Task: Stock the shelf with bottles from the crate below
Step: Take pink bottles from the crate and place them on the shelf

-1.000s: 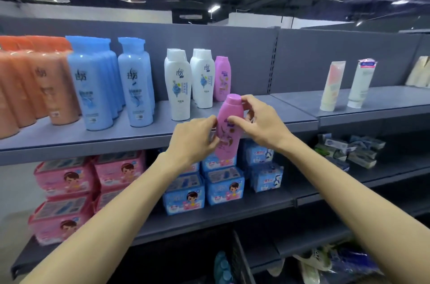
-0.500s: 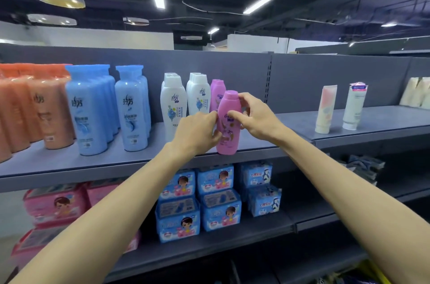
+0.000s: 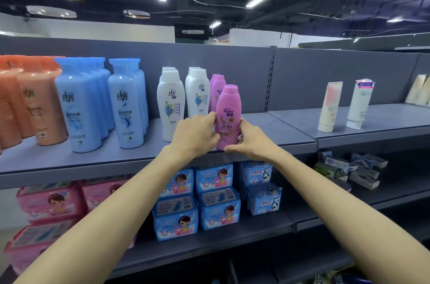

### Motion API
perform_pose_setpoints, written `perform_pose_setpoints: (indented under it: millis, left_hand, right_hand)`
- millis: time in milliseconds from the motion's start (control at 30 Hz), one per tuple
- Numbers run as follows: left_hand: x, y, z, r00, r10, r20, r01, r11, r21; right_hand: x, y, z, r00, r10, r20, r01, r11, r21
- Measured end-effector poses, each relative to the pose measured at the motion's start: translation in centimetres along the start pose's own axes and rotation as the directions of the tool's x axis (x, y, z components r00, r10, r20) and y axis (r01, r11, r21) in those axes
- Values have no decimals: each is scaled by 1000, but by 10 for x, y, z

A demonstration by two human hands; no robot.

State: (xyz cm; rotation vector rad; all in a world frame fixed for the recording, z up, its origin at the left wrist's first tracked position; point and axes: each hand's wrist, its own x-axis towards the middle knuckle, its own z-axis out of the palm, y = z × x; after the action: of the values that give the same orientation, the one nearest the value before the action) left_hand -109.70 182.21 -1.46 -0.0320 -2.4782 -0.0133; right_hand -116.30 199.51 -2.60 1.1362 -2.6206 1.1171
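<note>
Seating the bottle (image 3: 227, 116) at frame centre, upright on the shelf (image 3: 144, 155) edge, your left hand (image 3: 195, 135) and right hand (image 3: 252, 138) pinch its lower sides. Square it to the pink row behind, label forward, before letting go.

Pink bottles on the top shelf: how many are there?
3 visible: one pink bottle held by both hands at the shelf's front edge, two more lined up behind it. Others may be hidden behind.
</note>
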Motion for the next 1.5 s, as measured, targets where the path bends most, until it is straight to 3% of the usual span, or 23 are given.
perform_pose_setpoints:
  millis: [1500]
  left_hand:
    - [81,-16,86,988,-139,68,130,984,126]
  right_hand:
    - [123,81,-15,999,-24,37,24,1000,6]
